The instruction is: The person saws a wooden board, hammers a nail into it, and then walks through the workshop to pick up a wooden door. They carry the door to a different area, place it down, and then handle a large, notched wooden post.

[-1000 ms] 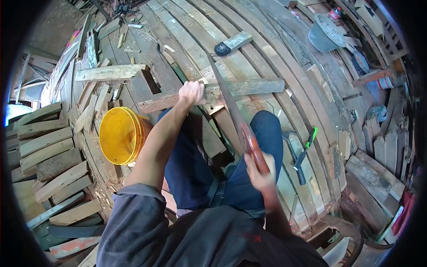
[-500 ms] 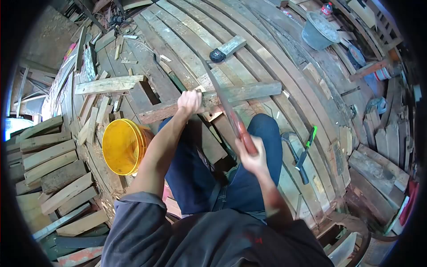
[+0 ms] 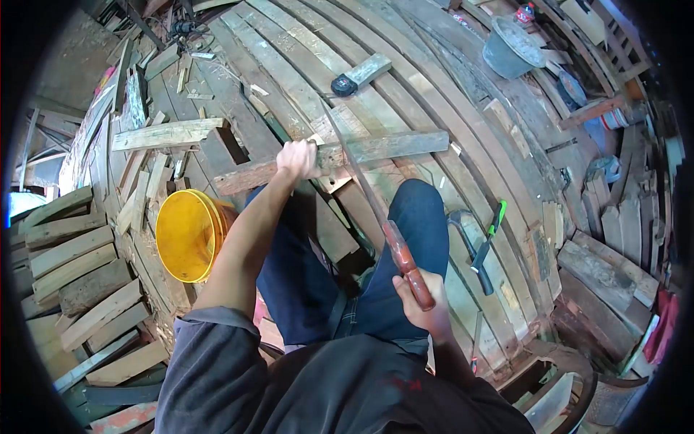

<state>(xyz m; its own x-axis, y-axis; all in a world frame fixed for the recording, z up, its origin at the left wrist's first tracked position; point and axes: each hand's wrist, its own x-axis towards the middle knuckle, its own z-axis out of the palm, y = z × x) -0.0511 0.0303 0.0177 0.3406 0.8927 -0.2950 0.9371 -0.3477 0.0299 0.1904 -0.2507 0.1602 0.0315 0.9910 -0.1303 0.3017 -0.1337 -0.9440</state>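
Observation:
My left hand (image 3: 298, 158) is closed around a weathered wooden beam (image 3: 405, 147) that lies crosswise in front of my knees. My right hand (image 3: 424, 300) grips the lower end of a reddish-brown handle (image 3: 406, 262) belonging to a handsaw, above my right thigh. The long narrow saw blade (image 3: 354, 160) slants forward across the beam, just right of my left hand. Whether its teeth sit in a cut cannot be made out. To the right of my knee lie a hammer (image 3: 484, 278) and a tool with a bright green handle (image 3: 498, 215).
A yellow bucket (image 3: 184, 239) stands left of my forearm. Ahead on the planks are a black tape measure (image 3: 344, 85) and a short wood block (image 3: 370, 69). A grey bucket (image 3: 506, 54) stands at upper right. Stacked wood pieces (image 3: 90, 271) line the left side.
My right hand has drawn the saw back toward my body and right, bringing the handle closer to me. My left hand stays on the beam. The whole view has shifted slightly.

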